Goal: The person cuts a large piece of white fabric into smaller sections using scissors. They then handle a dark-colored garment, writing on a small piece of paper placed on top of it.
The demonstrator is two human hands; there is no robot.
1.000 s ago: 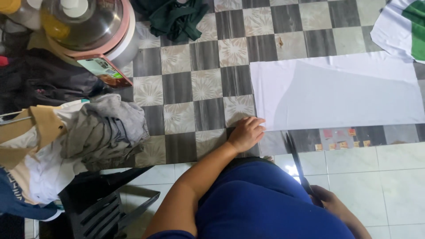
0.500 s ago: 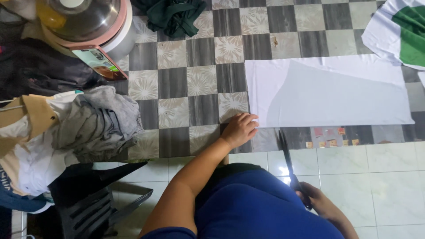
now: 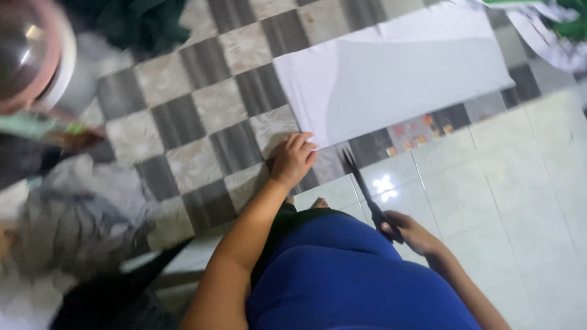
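A white sheet of fabric (image 3: 391, 73) lies flat on the checkered floor. My left hand (image 3: 292, 159) rests on the floor with its fingertips touching the sheet's near left corner. My right hand (image 3: 411, 232) grips the handles of long black scissors (image 3: 365, 190), whose blades point up toward the sheet's lower edge and stop just short of it. A blue garment over my lap (image 3: 354, 281) fills the lower middle of the view.
A heap of grey and tan clothes (image 3: 73, 226) lies at the left. A round metal pot with a pink rim (image 3: 30, 55) stands at the upper left, dark green cloth (image 3: 128, 24) behind it. White and green fabric (image 3: 550, 30) sits at the upper right. Pale tiles (image 3: 520, 201) cover the right.
The view has tilted and swung, so everything sits at a slant. My right hand with the scissors has come forward, the blades now closer to the sheet's edge. My left hand stays at the corner.
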